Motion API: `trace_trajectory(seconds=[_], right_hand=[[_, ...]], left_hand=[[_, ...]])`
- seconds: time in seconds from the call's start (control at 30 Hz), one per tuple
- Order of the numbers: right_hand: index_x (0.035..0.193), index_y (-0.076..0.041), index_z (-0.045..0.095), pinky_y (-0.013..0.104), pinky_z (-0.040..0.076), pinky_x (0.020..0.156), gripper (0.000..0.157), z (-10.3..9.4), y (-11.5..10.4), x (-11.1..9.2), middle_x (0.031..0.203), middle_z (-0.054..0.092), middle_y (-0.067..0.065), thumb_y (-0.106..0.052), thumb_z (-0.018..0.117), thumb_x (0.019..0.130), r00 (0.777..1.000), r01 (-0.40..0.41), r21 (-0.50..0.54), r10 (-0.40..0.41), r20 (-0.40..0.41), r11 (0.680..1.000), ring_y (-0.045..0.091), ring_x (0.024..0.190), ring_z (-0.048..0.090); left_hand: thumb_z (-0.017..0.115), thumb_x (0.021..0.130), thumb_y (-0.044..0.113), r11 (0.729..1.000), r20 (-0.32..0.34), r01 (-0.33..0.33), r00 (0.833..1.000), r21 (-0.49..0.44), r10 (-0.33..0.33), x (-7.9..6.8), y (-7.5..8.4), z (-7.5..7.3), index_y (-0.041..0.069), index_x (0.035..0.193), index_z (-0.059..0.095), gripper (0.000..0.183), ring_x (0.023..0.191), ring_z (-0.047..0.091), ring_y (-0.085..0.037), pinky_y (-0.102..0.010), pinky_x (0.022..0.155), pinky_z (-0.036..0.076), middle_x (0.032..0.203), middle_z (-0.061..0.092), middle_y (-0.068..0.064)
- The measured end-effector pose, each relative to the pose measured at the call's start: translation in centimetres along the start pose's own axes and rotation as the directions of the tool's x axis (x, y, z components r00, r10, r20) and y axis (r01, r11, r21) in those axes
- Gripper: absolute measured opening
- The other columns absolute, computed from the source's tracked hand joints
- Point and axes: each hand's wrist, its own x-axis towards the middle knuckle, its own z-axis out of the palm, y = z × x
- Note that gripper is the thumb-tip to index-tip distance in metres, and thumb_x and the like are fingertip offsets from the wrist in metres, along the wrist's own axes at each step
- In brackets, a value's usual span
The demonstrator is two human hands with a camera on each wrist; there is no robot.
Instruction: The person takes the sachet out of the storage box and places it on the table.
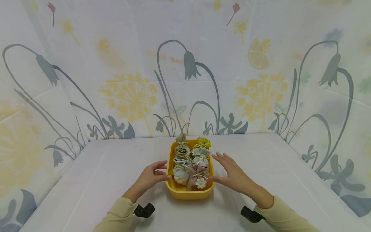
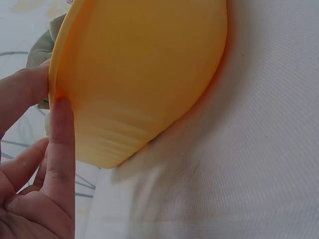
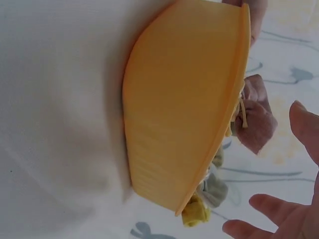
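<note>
A yellow plastic tub (image 1: 189, 195) stands on the white table, holding several small drawstring cloth sachets. At its near end are a mauve sachet (image 1: 198, 170) and a pale blue one (image 1: 180, 175), each with a white flower. Behind them sit grey-green sachets and a yellow-green one (image 1: 204, 141). My left hand (image 1: 152, 176) pinches the tub's left rim, one digit over the edge and a finger against the outer wall (image 2: 139, 64). Off the right side, my right hand (image 1: 233, 174) is spread, its fingers apart from the wall in the right wrist view.
White cloth covers the table (image 1: 116, 167). A flower-printed curtain (image 1: 185, 80) rises behind it and along both sides. Black wrist-worn devices (image 1: 145, 210) sit under both forearms, near the beige sleeves (image 1: 120, 214).
</note>
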Motion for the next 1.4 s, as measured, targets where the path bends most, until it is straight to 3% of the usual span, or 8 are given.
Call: trace_trajectory(seconds=[0.4, 0.6, 0.73, 0.87, 1.1, 1.4], right_hand=[[0.14, -0.006, 0.04, 0.057, 0.038, 0.095, 0.07, 0.4, -1.3, 1.1, 0.142, 0.038, 0.016, -0.034, 0.069, 0.084, 0.998, -0.003, 0.211, -0.01, 0.062, 0.977, 0.044, 0.123, 0.039], [0.135, 0.0, 0.044, 0.051, 0.039, 0.097, 0.061, 0.4, -1.1, 1.7, 0.136, 0.044, 0.02, -0.024, 0.069, 0.085, 0.993, 0.035, 0.277, -0.066, 0.101, 0.96, 0.042, 0.12, 0.044], [0.131, 0.006, 0.046, 0.049, 0.041, 0.096, 0.056, 0.4, -1.1, 2.0, 0.131, 0.048, 0.022, -0.021, 0.067, 0.087, 0.985, 0.042, 0.354, -0.098, 0.142, 0.934, 0.039, 0.117, 0.048], [0.126, 0.004, 0.052, 0.041, 0.048, 0.09, 0.048, 0.6, -1.2, 2.4, 0.123, 0.056, 0.018, -0.019, 0.067, 0.087, 0.977, -0.016, 0.43, -0.077, 0.197, 0.903, 0.032, 0.111, 0.054], [0.12, 0.0, 0.059, 0.033, 0.051, 0.084, 0.038, 0.8, -1.3, 3.1, 0.113, 0.061, 0.009, -0.02, 0.065, 0.088, 0.967, -0.101, 0.444, -0.017, 0.253, 0.89, 0.021, 0.102, 0.058], [0.099, -0.002, 0.066, 0.034, 0.051, 0.075, 0.02, 0.9, -1.5, 3.8, 0.091, 0.062, 0.003, -0.018, 0.066, 0.087, 0.97, -0.077, 0.427, -0.031, 0.24, 0.901, 0.017, 0.084, 0.055]], left_hand=[[0.078, 0.076, 0.026, 0.999, 0.018, 0.026, 1.0, -0.043, -0.026, 0.1, -0.4, 0.0, 0.009, 0.134, 0.049, 0.068, 0.093, 0.061, -0.019, -0.037, 0.085, 0.051, 0.116, 0.056, -0.008], [0.078, 0.077, 0.024, 0.996, 0.034, 0.03, 0.999, -0.08, -0.028, 0.2, -0.7, 0.0, 0.008, 0.135, 0.048, 0.068, 0.093, 0.062, -0.02, -0.036, 0.082, 0.053, 0.111, 0.057, -0.009], [0.076, 0.079, 0.018, 0.993, 0.043, 0.021, 0.999, -0.114, -0.016, 0.2, -0.8, 0.1, 0.005, 0.136, 0.045, 0.066, 0.092, 0.063, -0.022, -0.036, 0.078, 0.054, 0.109, 0.058, -0.011], [0.075, 0.079, 0.016, 0.992, 0.042, 0.013, 0.999, -0.126, -0.007, 0.0, -0.8, 0.1, 0.003, 0.137, 0.044, 0.067, 0.09, 0.062, -0.022, -0.037, 0.076, 0.055, 0.108, 0.057, -0.012], [0.076, 0.079, 0.017, 0.992, 0.039, 0.025, 0.999, -0.124, -0.02, 0.1, -0.8, 0.2, 0.005, 0.136, 0.045, 0.066, 0.089, 0.062, -0.021, -0.036, 0.076, 0.055, 0.107, 0.057, -0.012], [0.075, 0.08, 0.015, 0.991, 0.046, 0.021, 0.999, -0.13, -0.015, 0.2, -0.8, 0.1, 0.004, 0.137, 0.044, 0.066, 0.089, 0.062, -0.021, -0.037, 0.075, 0.055, 0.108, 0.056, -0.013]])
